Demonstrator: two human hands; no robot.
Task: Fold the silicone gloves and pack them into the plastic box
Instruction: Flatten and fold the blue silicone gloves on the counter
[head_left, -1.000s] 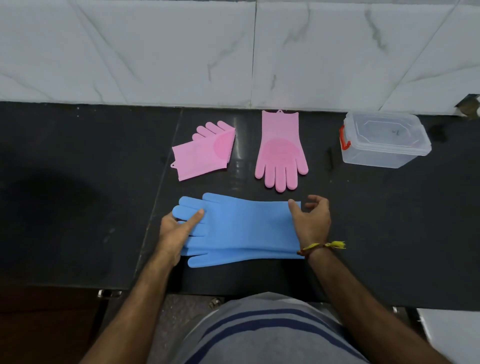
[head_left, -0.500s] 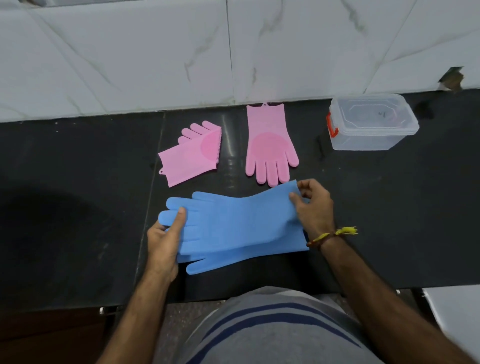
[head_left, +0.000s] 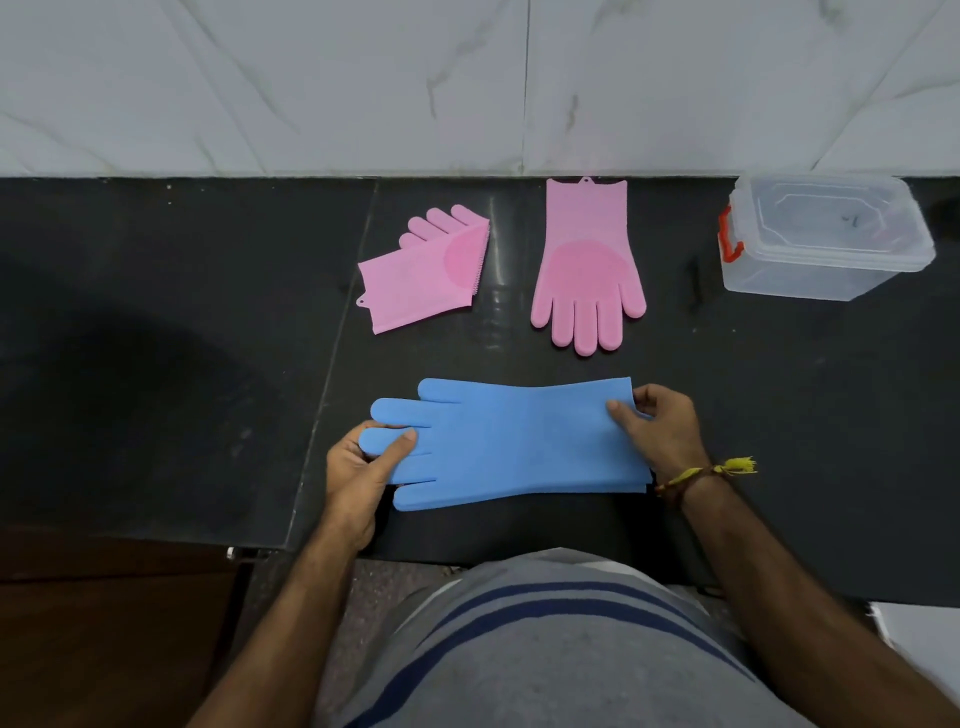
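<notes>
Blue gloves (head_left: 511, 441) lie stacked, long axis left-right. Left hand (head_left: 358, 467) pinches the fingertips; right hand (head_left: 660, 434) pinches the cuff, ready to fold across.

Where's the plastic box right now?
In the head view the plastic box sits at the far right of the black counter, against the marble wall, lid on, right of the flat pink glove.

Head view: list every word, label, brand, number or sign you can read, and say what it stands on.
None can be read.
plastic box: a small dark mark shows through the clear lid, too small and blurred to tell if it is text.
blue gloves, folded pink glove and flat pink glove: no print visible.
</notes>
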